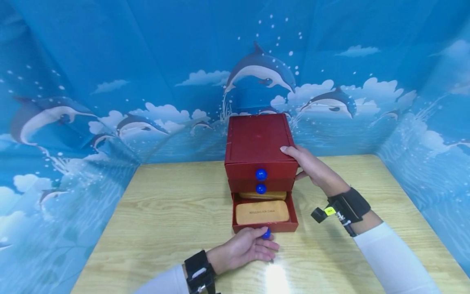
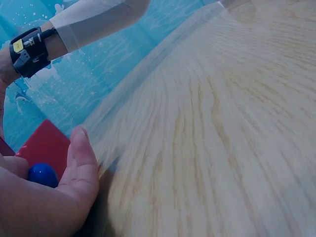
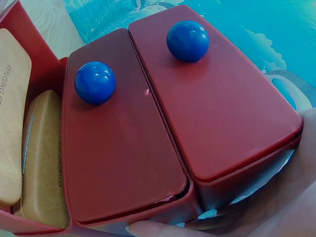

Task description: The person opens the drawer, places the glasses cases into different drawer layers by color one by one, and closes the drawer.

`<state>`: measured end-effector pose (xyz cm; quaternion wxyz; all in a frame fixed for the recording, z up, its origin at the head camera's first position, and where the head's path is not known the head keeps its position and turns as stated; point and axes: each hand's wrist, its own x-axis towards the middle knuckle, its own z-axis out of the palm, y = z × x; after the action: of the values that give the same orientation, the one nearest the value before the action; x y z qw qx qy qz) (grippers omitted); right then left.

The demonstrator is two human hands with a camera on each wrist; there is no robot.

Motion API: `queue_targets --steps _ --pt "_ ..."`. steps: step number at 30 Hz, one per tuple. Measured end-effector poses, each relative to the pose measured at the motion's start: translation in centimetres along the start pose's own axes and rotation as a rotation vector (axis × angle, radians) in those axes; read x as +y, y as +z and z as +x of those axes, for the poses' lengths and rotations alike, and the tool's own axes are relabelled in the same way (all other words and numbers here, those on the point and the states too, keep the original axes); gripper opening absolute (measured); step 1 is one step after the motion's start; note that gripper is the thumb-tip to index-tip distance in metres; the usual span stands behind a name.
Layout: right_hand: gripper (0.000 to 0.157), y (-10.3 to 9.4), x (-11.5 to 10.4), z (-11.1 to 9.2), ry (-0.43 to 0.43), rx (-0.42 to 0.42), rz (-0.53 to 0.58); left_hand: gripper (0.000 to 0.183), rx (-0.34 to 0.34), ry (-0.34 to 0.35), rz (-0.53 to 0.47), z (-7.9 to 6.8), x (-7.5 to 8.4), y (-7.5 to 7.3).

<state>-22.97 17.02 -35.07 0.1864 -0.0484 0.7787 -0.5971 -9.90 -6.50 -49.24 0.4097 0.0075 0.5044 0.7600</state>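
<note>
A red chest of drawers (image 1: 258, 141) has three drawers with round blue knobs. Its bottom drawer (image 1: 235, 218) is pulled out, and inside lie two tan cases (image 1: 262, 212), (image 3: 44, 163), the front one lettered. My left hand (image 1: 244, 247) pinches the bottom drawer's blue knob (image 2: 43, 175) between thumb and index finger, its other fingers loosely extended below. My right hand (image 1: 310, 165) rests on the chest's upper right edge, thumb on the top, straight fingers against the side. The upper two drawers (image 3: 232, 98), (image 3: 123, 153) are closed.
The chest stands on a pale wood-grain table (image 1: 176, 212). Behind it and along both sides hangs a blue cloth (image 1: 165, 81) printed with dolphins and clouds. Both wrists wear black straps with cameras (image 1: 349, 206).
</note>
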Motion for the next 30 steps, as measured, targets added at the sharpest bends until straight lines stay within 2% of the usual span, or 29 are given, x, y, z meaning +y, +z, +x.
queue_targets --steps 5,10,16,30 --pt "0.072 -0.1 0.0 -0.1 -0.002 0.004 0.006 0.046 0.015 0.012 -0.028 0.1 -0.1 0.1" --pt "0.072 -0.1 0.0 -0.1 -0.003 0.012 0.002 0.042 0.081 0.033 -0.059 0.2 -0.5 0.4" --pt "0.070 0.0 -0.1 -0.1 0.006 0.012 0.004 0.045 0.104 0.074 -0.082 0.3 -0.8 0.5" --pt "0.072 0.0 -0.1 0.0 0.018 0.018 -0.025 0.044 0.149 0.112 -0.086 2.4 1.0 -0.6"
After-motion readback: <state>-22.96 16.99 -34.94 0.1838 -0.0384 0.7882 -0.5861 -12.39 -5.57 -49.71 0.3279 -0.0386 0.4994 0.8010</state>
